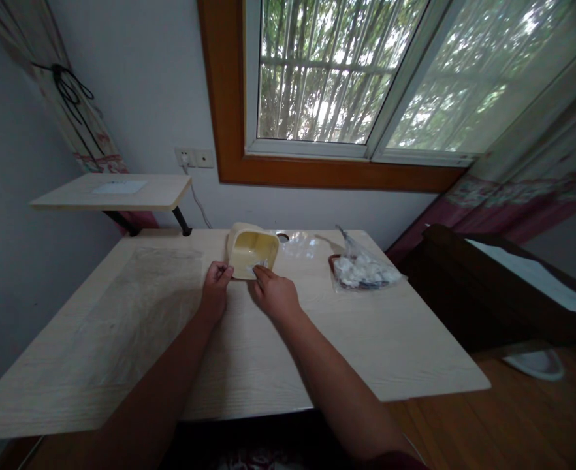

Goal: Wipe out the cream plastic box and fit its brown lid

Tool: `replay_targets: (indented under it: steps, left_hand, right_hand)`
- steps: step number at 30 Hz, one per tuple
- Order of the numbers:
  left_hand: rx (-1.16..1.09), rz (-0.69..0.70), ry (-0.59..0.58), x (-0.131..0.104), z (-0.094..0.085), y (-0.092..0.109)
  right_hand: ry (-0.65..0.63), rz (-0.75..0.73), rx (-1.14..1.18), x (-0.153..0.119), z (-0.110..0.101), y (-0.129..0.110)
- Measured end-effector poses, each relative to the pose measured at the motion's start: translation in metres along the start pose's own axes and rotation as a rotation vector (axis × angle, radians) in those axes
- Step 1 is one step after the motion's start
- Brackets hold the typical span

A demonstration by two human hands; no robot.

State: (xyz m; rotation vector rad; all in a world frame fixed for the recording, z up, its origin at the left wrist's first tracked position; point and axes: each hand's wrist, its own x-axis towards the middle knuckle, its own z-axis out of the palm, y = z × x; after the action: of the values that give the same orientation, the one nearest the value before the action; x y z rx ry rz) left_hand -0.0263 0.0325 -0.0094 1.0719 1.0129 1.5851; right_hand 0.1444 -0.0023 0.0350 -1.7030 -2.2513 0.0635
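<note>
The pale worktop point(347, 352) runs back to the wall beneath the window point(337, 72). A thin clear sheet point(136, 313) lies over its left part. At the far left corner, a raised shelf point(116, 196) on black supports carries a white paper point(119, 187). Near the far right corner sits a clear plastic bag point(364, 269) of white, fluffy-looking pieces, partly over a red-brown thing point(334, 262).

By the middle of the far edge, the cream-yellow container point(255, 248) is tilted, its opening towards the person. The right hand point(275, 297) reaches over its near wall, fingers close together against a small whitish piece point(261, 264); whether they grip it is unclear. The left hand point(215, 282) pinches the near left corner between thumb and fingers. A round cable hole point(283, 237) lies just right of the container, and a wall socket point(194, 157) is above the far edge, right of the shelf.
</note>
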Motion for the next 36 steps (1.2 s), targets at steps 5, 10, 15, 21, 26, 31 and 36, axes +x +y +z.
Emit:
replay_targets:
  steps: [5, 10, 15, 21, 26, 31, 36]
  left_hand:
    - [0.008, 0.018, 0.055, 0.002, 0.0, -0.001]
    - [0.012, 0.014, 0.067, 0.002, 0.0, -0.001]
    - [0.064, 0.039, 0.074, 0.003, -0.002, -0.003]
    - [0.12, 0.054, 0.076, 0.002, -0.003, 0.001]
    - [0.231, 0.062, 0.051, -0.003, 0.002, 0.01]
    - [0.27, 0.068, 0.0, -0.005, 0.003, 0.012]
    - [0.284, 0.074, -0.001, -0.005, 0.003, 0.014]
  right_hand:
    - [0.017, 0.007, -0.021, 0.001, 0.004, -0.003]
    - [0.031, 0.006, -0.018, 0.001, 0.005, -0.003]
    - [0.029, -0.005, -0.006, 0.001, 0.006, -0.001]
    - [0.002, -0.003, 0.021, 0.001, 0.005, -0.002]
    - [-0.017, -0.027, 0.103, 0.0, 0.004, -0.005]
    - [0.028, -0.167, 0.291, -0.002, 0.007, -0.009]
    - [0.03, -0.155, 0.296, -0.001, 0.005, -0.006]
